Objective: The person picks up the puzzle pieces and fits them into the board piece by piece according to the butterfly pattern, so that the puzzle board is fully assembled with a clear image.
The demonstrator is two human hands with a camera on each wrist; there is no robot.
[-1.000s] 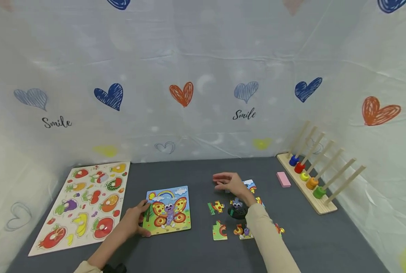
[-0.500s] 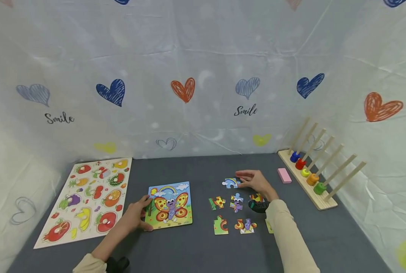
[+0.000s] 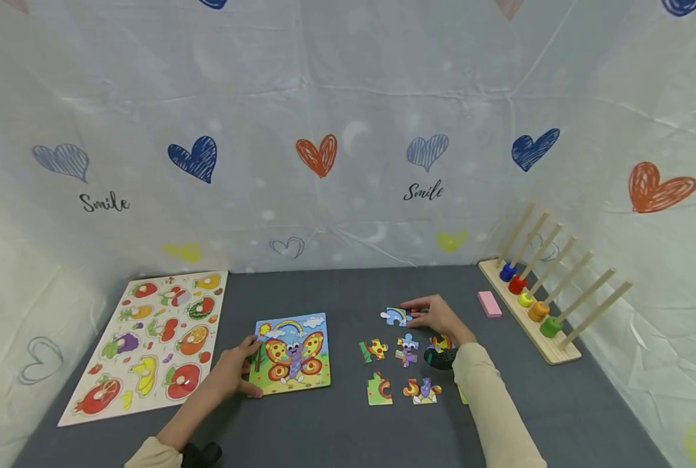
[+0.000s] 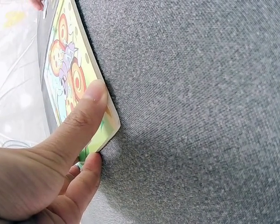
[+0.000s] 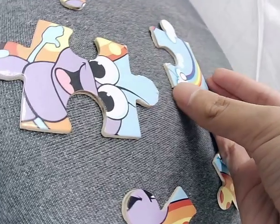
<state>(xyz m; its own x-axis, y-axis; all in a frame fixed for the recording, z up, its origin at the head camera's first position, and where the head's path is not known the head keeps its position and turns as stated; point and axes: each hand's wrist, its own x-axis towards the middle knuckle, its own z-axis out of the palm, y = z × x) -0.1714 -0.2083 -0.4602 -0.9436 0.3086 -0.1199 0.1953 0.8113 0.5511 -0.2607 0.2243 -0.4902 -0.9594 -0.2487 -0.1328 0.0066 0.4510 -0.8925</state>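
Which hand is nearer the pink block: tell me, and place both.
Right. The right hand is left of the pink block, pinching the rainbow piece; the left hand is much farther left, holding the butterfly board by its edge.

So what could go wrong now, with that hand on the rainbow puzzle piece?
The right hand pinches the rainbow piece near one end, so it might slip or twist. The purple face piece lies close by and could get nudged. Also, the black wrist device hides part of a wing piece in the head view, so it might bump that one if it dips low.
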